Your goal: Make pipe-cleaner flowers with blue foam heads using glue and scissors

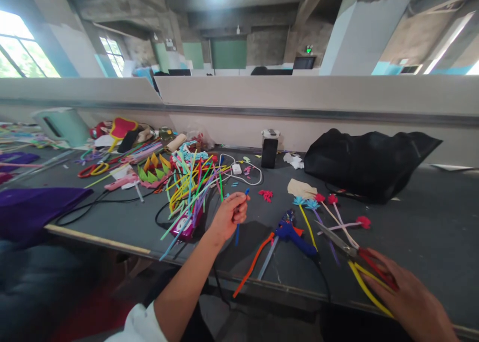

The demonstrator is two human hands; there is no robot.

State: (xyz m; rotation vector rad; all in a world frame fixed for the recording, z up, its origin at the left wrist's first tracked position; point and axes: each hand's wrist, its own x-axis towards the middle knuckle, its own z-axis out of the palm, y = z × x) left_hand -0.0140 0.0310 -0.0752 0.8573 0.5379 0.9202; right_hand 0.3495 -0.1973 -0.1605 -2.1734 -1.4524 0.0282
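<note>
My left hand is raised over the dark table, its fingers pinched on a blue pipe cleaner that hangs down from them. Just left of it lies a tangled heap of coloured pipe cleaners. My right hand rests at the table's near right edge, fingers curled on the red handles of scissors whose blades point up and left, with a yellow pipe cleaner under the hand. A blue glue gun lies between the hands, beside an orange pipe cleaner.
Pipe-cleaner flowers lie right of the glue gun. A black bag sits at the back right, a small black box and white cable behind the heap. Purple cloth and craft scraps cover the left side. A low partition wall runs behind.
</note>
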